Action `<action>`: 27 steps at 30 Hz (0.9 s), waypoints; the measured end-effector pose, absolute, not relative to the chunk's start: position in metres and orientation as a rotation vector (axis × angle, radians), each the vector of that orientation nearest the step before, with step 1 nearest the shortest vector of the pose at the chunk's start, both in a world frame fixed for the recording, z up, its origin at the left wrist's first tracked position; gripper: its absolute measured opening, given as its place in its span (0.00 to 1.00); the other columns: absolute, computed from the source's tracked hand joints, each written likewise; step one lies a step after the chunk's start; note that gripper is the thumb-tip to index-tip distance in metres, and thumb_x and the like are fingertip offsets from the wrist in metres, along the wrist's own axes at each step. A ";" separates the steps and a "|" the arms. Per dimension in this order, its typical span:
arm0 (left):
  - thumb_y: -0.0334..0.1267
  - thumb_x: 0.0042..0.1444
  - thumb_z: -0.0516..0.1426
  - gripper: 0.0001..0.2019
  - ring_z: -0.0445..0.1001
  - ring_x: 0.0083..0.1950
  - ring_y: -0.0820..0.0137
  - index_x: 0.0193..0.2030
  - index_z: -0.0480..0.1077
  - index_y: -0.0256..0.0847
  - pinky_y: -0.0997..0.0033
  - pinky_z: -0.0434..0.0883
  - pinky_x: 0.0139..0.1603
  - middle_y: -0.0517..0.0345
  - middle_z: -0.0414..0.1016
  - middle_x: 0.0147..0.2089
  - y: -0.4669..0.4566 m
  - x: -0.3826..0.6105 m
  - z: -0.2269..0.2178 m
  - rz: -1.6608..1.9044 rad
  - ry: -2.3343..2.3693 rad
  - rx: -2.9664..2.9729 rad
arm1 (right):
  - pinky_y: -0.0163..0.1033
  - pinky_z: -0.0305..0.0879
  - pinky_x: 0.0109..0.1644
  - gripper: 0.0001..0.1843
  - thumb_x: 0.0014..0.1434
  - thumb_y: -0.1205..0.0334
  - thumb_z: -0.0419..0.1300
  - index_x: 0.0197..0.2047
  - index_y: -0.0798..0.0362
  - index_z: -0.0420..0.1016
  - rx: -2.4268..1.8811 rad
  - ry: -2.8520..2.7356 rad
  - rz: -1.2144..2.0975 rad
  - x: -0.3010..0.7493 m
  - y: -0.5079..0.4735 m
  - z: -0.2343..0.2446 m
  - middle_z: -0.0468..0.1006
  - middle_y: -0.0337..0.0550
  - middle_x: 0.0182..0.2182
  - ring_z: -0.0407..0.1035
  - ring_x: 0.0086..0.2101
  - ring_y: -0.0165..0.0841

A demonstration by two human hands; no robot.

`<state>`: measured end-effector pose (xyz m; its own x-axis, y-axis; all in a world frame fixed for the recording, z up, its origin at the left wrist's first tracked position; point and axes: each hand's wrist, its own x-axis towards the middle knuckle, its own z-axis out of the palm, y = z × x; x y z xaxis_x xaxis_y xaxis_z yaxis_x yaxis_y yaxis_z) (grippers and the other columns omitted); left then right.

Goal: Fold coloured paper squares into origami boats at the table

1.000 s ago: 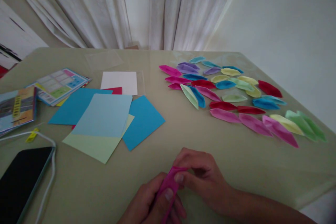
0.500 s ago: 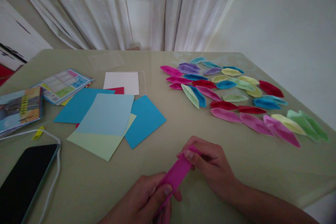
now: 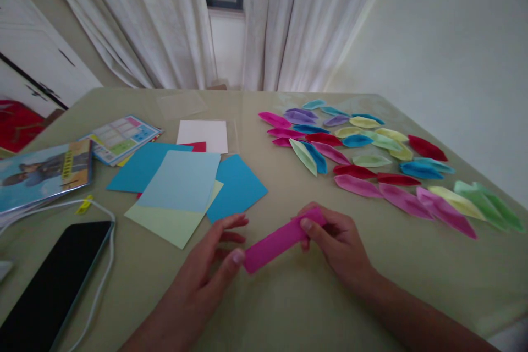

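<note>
A magenta strip of folded paper (image 3: 274, 242) slants above the table, its right end higher. My right hand (image 3: 336, 236) pinches that end between thumb and fingers. Beside the strip's lower left end is my left hand (image 3: 212, 264), fingers apart, with the thumb tip close to the paper's edge; whether it touches I cannot tell. Beyond my hands lie loose paper sheets, among them a light blue sheet (image 3: 181, 179) over a pale green sheet (image 3: 169, 225), and a blue sheet (image 3: 237, 184).
Several folded paper pieces (image 3: 358, 187) in many colours spread over the right side of the table (image 3: 289, 308). At left lie a black phone (image 3: 58, 280), a white cable (image 3: 105, 269), a booklet (image 3: 45, 173) and a printed card (image 3: 126, 137). A white sheet (image 3: 202, 136) lies farther back.
My left hand has let go of the strip's lower end and opened to the left. The strip has turned flatter, still in my right hand. The view has tilted and shifted slightly.
</note>
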<state>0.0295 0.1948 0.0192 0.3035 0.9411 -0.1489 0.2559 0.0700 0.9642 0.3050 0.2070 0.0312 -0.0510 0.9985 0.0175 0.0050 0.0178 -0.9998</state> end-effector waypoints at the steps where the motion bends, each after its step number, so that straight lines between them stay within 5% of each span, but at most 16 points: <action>1: 0.56 0.72 0.56 0.21 0.82 0.49 0.64 0.65 0.73 0.51 0.66 0.79 0.49 0.54 0.83 0.56 0.193 0.032 0.021 0.735 1.180 1.489 | 0.34 0.74 0.31 0.14 0.69 0.52 0.69 0.37 0.54 0.85 -1.121 -1.308 1.311 0.301 0.203 0.033 0.80 0.40 0.28 0.76 0.26 0.31; 4: 0.55 0.75 0.52 0.21 0.80 0.33 0.68 0.44 0.81 0.46 0.74 0.73 0.35 0.59 0.82 0.33 0.190 0.038 0.029 0.558 1.069 1.538 | 0.34 0.74 0.31 0.19 0.73 0.51 0.64 0.34 0.54 0.85 -1.061 -1.413 1.404 0.296 0.197 0.037 0.81 0.42 0.27 0.77 0.26 0.31; 6: 0.55 0.76 0.49 0.25 0.79 0.31 0.70 0.38 0.80 0.44 0.76 0.70 0.34 0.61 0.79 0.27 0.190 0.040 0.033 0.473 1.002 1.524 | 0.34 0.72 0.31 0.20 0.74 0.51 0.63 0.34 0.54 0.85 -1.107 -1.425 1.343 0.298 0.197 0.037 0.79 0.41 0.24 0.75 0.25 0.31; 12: 0.55 0.75 0.53 0.21 0.83 0.36 0.68 0.44 0.81 0.45 0.75 0.76 0.40 0.59 0.85 0.34 0.196 0.034 0.022 0.541 0.972 1.394 | 0.33 0.70 0.32 0.18 0.72 0.52 0.66 0.34 0.54 0.86 -1.175 -1.246 1.244 0.314 0.206 0.025 0.79 0.40 0.24 0.73 0.26 0.30; 17: 0.58 0.72 0.56 0.23 0.84 0.42 0.65 0.61 0.75 0.46 0.67 0.81 0.43 0.53 0.84 0.49 0.194 0.037 0.011 0.782 1.140 1.140 | 0.32 0.73 0.30 0.16 0.68 0.50 0.71 0.34 0.54 0.86 -1.207 -1.096 1.292 0.318 0.210 0.020 0.82 0.41 0.23 0.75 0.24 0.30; 22: 0.54 0.64 0.66 0.27 0.77 0.31 0.72 0.64 0.69 0.47 0.73 0.76 0.30 0.62 0.75 0.41 0.190 0.046 0.006 0.838 1.124 1.032 | 0.32 0.75 0.27 0.15 0.64 0.49 0.74 0.36 0.53 0.86 -1.164 -1.041 1.496 0.310 0.203 0.025 0.84 0.43 0.24 0.79 0.23 0.32; 27: 0.49 0.67 0.65 0.22 0.79 0.37 0.70 0.65 0.69 0.54 0.71 0.79 0.37 0.64 0.73 0.41 0.193 0.040 0.004 0.918 1.292 1.399 | 0.31 0.77 0.30 0.13 0.64 0.52 0.74 0.39 0.53 0.86 -1.158 -1.071 1.580 0.309 0.204 0.023 0.86 0.43 0.25 0.80 0.24 0.31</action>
<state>0.0400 0.1925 0.0039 0.1474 0.9852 -0.0875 0.2421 0.0499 0.9690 0.3086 0.2039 0.0227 -0.1803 0.9599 -0.2144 -0.1563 -0.2432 -0.9573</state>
